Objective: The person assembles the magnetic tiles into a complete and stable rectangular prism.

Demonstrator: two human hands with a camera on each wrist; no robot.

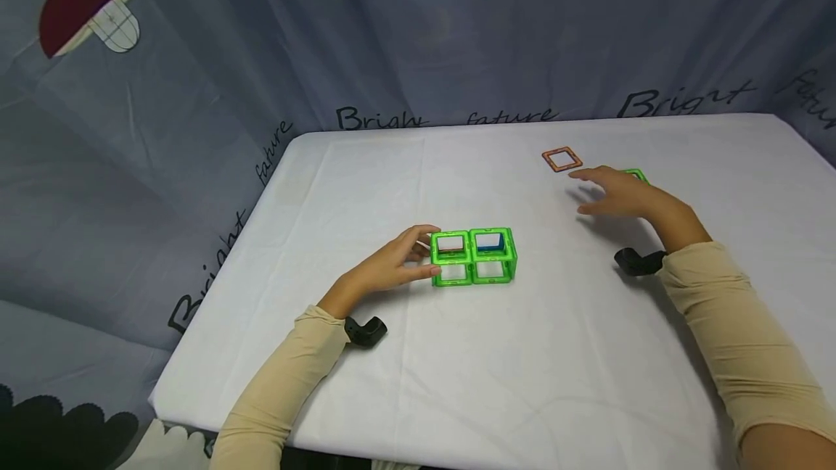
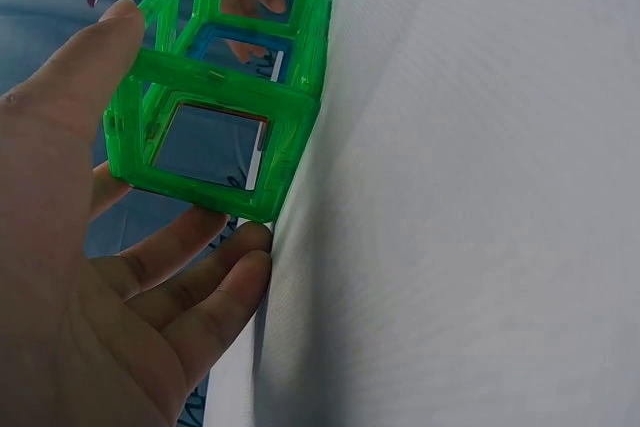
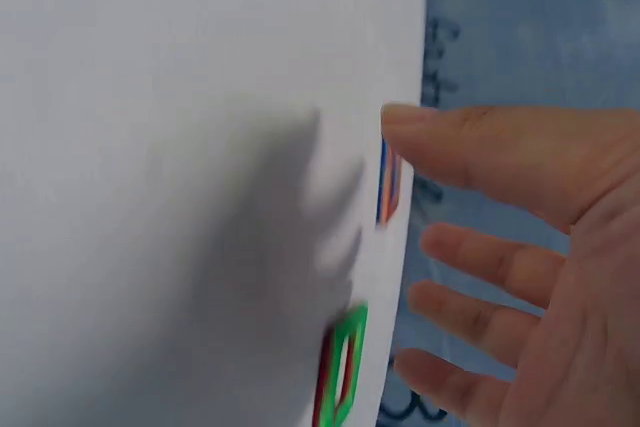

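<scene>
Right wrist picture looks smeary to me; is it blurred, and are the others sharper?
Right wrist view: the right hand and green tile are soft, a hand shadow on the cloth. Left wrist view: green block crisp. Head view: sharp, evenly lit.

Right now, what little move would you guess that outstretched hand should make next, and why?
Probably lower the right hand onto the loose green square tile beneath it and pinch it: its fingers hover open, while the left hand steadies the green block structure.
</scene>
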